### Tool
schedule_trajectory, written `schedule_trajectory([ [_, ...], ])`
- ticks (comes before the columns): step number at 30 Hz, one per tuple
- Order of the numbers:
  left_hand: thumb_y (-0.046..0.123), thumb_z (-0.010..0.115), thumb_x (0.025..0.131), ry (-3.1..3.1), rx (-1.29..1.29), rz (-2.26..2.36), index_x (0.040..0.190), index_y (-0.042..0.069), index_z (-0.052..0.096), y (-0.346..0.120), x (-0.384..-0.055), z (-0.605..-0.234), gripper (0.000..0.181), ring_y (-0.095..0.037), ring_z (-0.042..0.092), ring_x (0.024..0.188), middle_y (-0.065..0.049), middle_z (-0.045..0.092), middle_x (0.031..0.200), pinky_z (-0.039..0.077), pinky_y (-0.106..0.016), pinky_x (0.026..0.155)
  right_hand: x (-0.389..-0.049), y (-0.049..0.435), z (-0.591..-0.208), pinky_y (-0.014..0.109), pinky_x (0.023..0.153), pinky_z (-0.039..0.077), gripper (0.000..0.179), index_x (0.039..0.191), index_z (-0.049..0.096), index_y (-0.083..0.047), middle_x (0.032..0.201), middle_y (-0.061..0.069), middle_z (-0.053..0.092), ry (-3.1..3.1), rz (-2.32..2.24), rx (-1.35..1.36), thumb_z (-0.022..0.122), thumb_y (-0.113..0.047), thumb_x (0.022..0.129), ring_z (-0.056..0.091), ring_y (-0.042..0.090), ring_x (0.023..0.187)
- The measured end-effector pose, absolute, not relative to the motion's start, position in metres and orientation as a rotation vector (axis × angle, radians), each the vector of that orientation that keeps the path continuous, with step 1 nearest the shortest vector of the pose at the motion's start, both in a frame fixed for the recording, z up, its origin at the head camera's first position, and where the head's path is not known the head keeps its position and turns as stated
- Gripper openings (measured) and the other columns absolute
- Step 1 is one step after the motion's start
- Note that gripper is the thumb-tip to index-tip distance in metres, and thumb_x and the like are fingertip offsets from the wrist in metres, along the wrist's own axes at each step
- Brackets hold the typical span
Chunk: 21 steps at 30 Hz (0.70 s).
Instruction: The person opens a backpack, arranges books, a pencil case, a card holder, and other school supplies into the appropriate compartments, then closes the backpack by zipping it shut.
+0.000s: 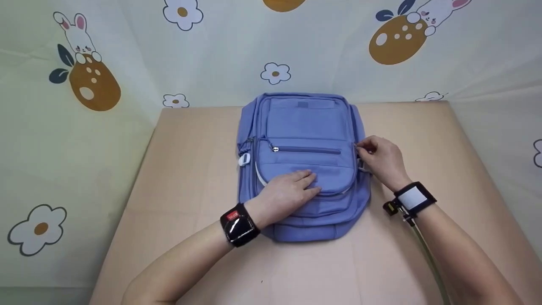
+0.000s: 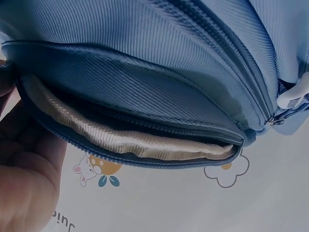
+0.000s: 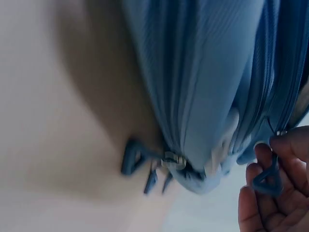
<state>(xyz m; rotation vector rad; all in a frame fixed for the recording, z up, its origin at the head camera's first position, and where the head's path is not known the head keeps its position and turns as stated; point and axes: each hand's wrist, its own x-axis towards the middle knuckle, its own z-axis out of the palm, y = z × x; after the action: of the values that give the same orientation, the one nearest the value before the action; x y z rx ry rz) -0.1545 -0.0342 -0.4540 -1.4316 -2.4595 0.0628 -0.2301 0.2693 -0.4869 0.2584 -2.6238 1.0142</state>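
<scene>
A blue backpack (image 1: 309, 123) lies with its front pocket facing up, its top toward the back wall. My left hand (image 1: 288, 192) rests across the lower part of that pocket, fingers extended. In the left wrist view, the pocket's curved opening gapes beside the left hand (image 2: 29, 179), showing cream lining (image 2: 130, 137) along the zipper edge. At the pocket's right side, my right hand (image 1: 383, 161) pinches a zipper pull between thumb and fingertips. The right wrist view shows the blue triangular zipper pull (image 3: 268, 181) hanging against the fingers of the right hand (image 3: 285, 193).
Another zipper's blue pulls (image 3: 133, 157) hang at the bag's side. A short zipper (image 1: 307, 150) crosses the front, and a white buckle (image 1: 244, 159) sits on the left side. Under the bag is a tan tabletop (image 1: 194, 169); a patterned curtain (image 1: 220, 55) stands behind.
</scene>
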Motion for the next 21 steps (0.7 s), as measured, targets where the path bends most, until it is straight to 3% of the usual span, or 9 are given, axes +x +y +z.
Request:
schedule_trajectory([
  [5,0.010,0.056,0.102,-2.462,-1.438,0.060,0.133,0.017,0.070,-0.034,-0.155,-0.454,0.035,-0.027,0.056,0.132,-0.015,0.062,0.139,0.046,-0.038,0.108,-0.220,0.273,-0.486,0.038,0.068,0.050,0.006,0.095,0.076,-0.002,0.090,0.012,0.074,-2.602,0.911,0.366,0.074,-0.003,0.090,0.067,0.025,0.076],
  [21,0.012,0.056,0.102,-2.470,-1.435,0.100,0.131,0.017,0.071,-0.032,-0.155,-0.451,0.034,-0.027,0.057,0.132,-0.014,0.063,0.138,0.049,-0.038,0.105,-0.167,0.269,-0.482,0.039,0.066,0.051,0.010,0.087,0.073,-0.007,0.082,0.005,0.072,-2.627,0.754,0.544,0.079,0.000,0.081,0.064,0.021,0.075],
])
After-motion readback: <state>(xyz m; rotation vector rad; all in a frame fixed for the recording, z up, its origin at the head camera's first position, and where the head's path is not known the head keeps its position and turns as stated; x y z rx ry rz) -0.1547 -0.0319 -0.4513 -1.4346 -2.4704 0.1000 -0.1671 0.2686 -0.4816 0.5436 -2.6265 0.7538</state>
